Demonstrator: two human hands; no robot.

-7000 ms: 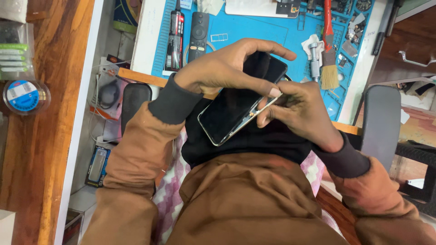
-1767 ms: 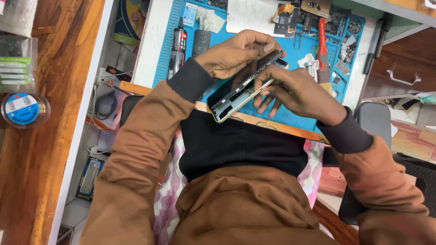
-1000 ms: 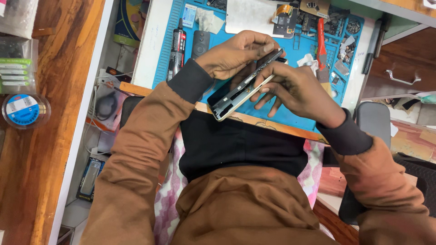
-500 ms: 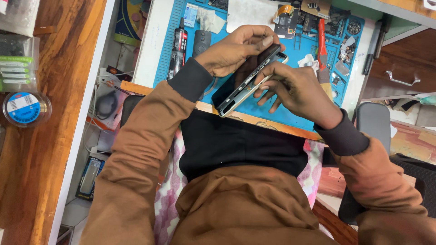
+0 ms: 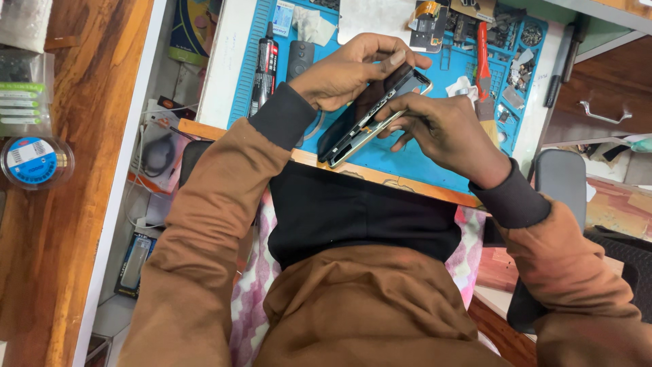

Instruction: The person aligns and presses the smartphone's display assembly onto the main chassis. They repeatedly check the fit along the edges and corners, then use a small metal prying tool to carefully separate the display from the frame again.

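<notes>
I hold a dark smartphone (image 5: 370, 119) tilted on its long edge above the blue work mat (image 5: 421, 160). My left hand (image 5: 343, 71) grips the phone from above, fingers curled over its top end. Against the lower long edge rests my right hand (image 5: 441, 129), its thumb and fingertips pinching the metal frame near the middle. The phone's screen side looks slightly lifted from the frame along that edge. Whether a small tool sits between my right fingers is hidden.
On the mat lie a black glue tube (image 5: 265, 64), a red-handled tool (image 5: 482, 58), a small brush, white wipes and several small parts. A wooden surface (image 5: 75, 204) with a round tape container (image 5: 30, 162) is on the left. A grey chair armrest (image 5: 560, 180) is on the right.
Seven seconds ago the phone lay flatter and lower over my lap; both hands have since raised it over the mat and turned it onto its edge. Little has shifted in the last second.
</notes>
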